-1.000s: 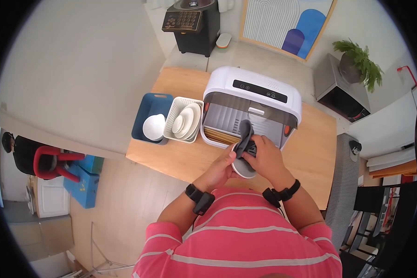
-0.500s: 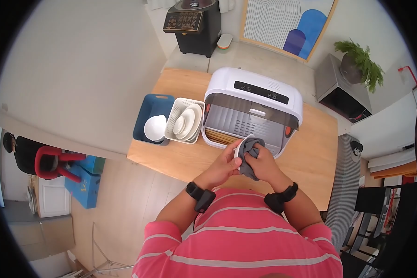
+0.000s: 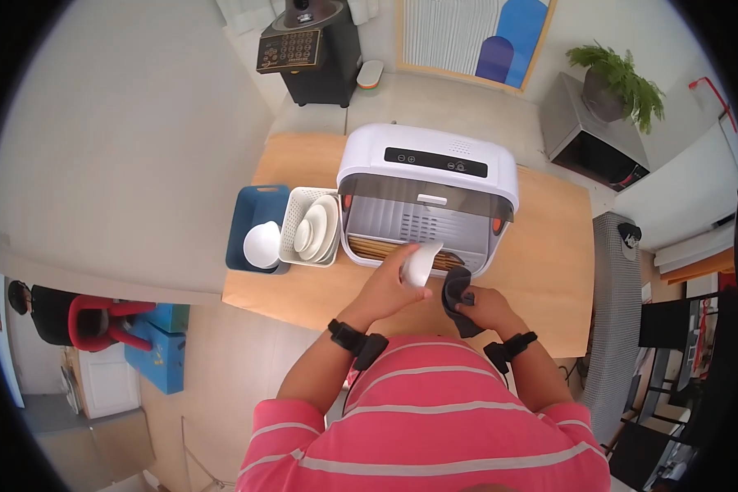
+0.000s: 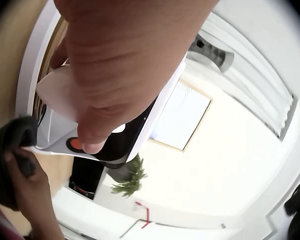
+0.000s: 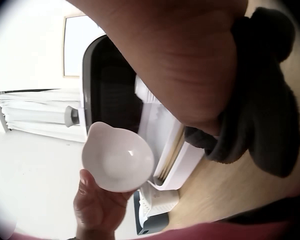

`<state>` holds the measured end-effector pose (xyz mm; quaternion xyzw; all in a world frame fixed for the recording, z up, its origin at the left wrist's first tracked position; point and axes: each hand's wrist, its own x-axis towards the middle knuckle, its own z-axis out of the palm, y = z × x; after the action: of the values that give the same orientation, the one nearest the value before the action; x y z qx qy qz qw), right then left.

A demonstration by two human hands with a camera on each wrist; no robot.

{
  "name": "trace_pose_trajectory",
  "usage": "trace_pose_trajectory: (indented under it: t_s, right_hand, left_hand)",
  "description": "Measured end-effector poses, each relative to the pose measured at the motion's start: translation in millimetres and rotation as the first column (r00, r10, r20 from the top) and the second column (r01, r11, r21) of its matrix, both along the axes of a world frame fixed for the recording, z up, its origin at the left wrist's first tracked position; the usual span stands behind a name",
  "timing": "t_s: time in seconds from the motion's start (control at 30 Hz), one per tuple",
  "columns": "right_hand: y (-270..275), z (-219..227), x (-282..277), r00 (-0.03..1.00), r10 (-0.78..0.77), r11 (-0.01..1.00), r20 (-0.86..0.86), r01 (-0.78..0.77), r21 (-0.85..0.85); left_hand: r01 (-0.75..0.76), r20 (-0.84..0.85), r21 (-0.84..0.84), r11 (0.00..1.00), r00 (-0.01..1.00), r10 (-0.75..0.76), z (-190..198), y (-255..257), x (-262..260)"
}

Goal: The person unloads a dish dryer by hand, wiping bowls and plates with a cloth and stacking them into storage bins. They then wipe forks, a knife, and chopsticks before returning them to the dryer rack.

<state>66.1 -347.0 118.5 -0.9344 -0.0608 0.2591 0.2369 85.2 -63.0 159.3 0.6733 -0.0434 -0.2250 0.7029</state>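
Note:
My left hand (image 3: 385, 289) grips a small white bowl (image 3: 419, 266) by its rim, tilted in front of the white countertop dish cabinet (image 3: 410, 139). In the right wrist view the bowl (image 5: 117, 159) shows its bare inside and a small lip on the rim. My right hand (image 3: 492, 311) holds a dark grey cloth (image 3: 454, 287), which hangs bunched from the fingers to the right of the bowl. Chopsticks (image 3: 377, 248) lie along the front of the cabinet, under its raised tinted lid (image 3: 385, 186).
Left of the cabinet stand a white basket (image 3: 290, 215) with stacked plates (image 3: 323, 223) and a blue bin (image 3: 239, 225) with white bowls (image 3: 262, 244). All rest on a wooden table (image 3: 549, 271). A microwave (image 3: 603, 156) with a potted plant (image 3: 623, 90) is at the back right.
The cloth was pressed against the bowl by both hands; now the right hand has drawn it away to the right. The bowl has turned in the left hand. The head view has shifted slightly.

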Motion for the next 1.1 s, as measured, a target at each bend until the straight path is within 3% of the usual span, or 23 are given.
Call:
trace_pose_trajectory:
  t_s: [0.03, 0.07, 0.13, 0.2, 0.27, 0.33, 0.5, 0.7, 0.9, 1.03, 1.1]
  right_hand:
    - [-5, -12, -6, 1.0, -0.016, 1.0, -0.001, 0.016, 0.006]
    - [-8, -23, -13, 0.999, -0.03, 0.999, -0.017, 0.03, -0.024]
    - [-15, -44, -29, 0.997, -0.072, 0.997, -0.031, 0.071, -0.042]
    - [-22, -61, -45, 0.944, -0.295, 0.948, -0.148, 0.308, 0.074]
    - [-31, -57, -53, 0.911, -0.378, 0.912, -0.162, 0.397, 0.104]
    - [-41, -62, -66, 0.866, -0.463, 0.862, -0.188, 0.489, 0.13]
    - [-52, -73, -92, 0.821, -0.561, 0.807, -0.103, 0.57, 0.155]
    - [-49, -80, -102, 0.761, -0.647, 0.732, -0.049, 0.638, 0.24]
    - [-47, -74, -100, 0.756, -0.65, 0.734, -0.075, 0.651, 0.193]
    - [-46, -72, -97, 0.759, -0.646, 0.742, -0.076, 0.649, 0.168]
    - [-47, -74, -96, 0.757, -0.648, 0.74, -0.085, 0.652, 0.164]
  left_hand:
    - [-0.034, 0.286, 0.267, 0.963, 0.957, -0.046, -4, -6, 11]
    - [-0.139, 0.529, 0.491, 0.86, 0.832, -0.168, 0, -14, 22]
    - [-0.075, 0.494, 0.552, 0.83, 0.831, -0.253, 7, -31, 41]
    - [-0.063, 0.489, 0.711, 0.701, 0.76, -0.428, 3, -51, 61]
    - [-0.026, 0.45, 0.764, 0.644, 0.738, -0.504, -3, -67, 80]
    - [0.015, 0.345, 0.849, 0.528, 0.741, -0.576, -8, -84, 93]
    - [0.038, 0.294, 0.895, 0.443, 0.698, -0.653, -33, -107, 120]
    - [0.096, 0.227, 0.914, 0.394, 0.683, -0.694, -28, -128, 129]
    - [0.07, 0.267, 0.906, 0.417, 0.67, -0.692, -39, -134, 132]
    - [0.063, 0.276, 0.898, 0.435, 0.689, -0.67, -43, -136, 130]
    - [0.162, 0.125, 0.912, 0.376, 0.764, -0.633, -40, -139, 130]
